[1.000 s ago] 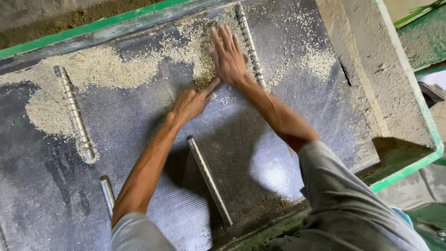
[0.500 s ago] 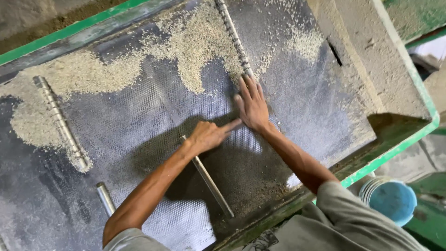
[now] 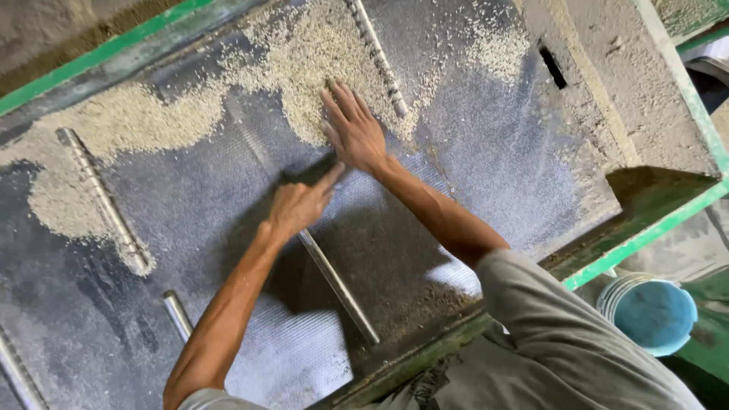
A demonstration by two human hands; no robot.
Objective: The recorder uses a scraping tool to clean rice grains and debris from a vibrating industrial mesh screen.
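Right hand (image 3: 353,130): flat and released, fingers spread, palm down on the edge of the grain (image 3: 304,68); it grasps nothing.
Left hand (image 3: 300,205): loosely curled with the forefinger stretched out toward the right wrist; it rests on the bare screen (image 3: 486,190) and grips nothing.
Grain location: a pale heap just ahead of the right fingertips, running on as a band far to the left of both hands along the upper edge of the screen; a thinner scatter lies to the right of the right hand.
Progress (judged): the mesh under and behind both hands is bare and dark, so that part appears swept; the heap ahead and the long left band are left to move.
Ribbed bar (image 3: 376,53): just right of the right hand, cutting through the heap; it would split a sideways sweep.
Smooth bar (image 3: 338,285): runs back from under the left hand.
Left ribbed bar (image 3: 102,201): well apart, with grain banked at its near end.
Green frame (image 3: 645,231): edges the screen behind the right arm.
Blue bucket (image 3: 653,315): beyond the frame, clear of the work.
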